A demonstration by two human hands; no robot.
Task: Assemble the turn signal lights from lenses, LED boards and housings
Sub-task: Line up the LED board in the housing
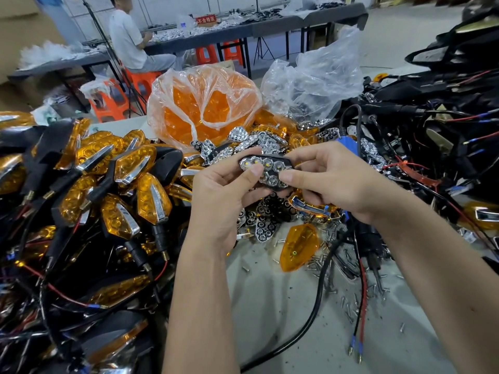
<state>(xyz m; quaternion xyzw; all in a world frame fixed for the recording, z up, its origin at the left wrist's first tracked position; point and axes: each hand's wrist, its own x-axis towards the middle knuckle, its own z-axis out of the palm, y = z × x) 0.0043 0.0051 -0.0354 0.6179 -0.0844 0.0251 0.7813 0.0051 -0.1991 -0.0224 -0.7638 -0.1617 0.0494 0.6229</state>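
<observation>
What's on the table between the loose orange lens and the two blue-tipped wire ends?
In the head view, scattered small silver screws lie on the grey table between the orange lens and the blue-tipped wire ends, with a black cable and red wire crossing there.

A seated person (129,36) works at a far bench (270,25) beside orange stools (232,51).

A long grey workbench (270,28) spans the back of a workshop, above a pale concrete floor (405,36). Orange plastic stools (229,52) stand beneath the workbench; a person in a white shirt (127,36) sits at its left end. Flat, even lighting.
</observation>
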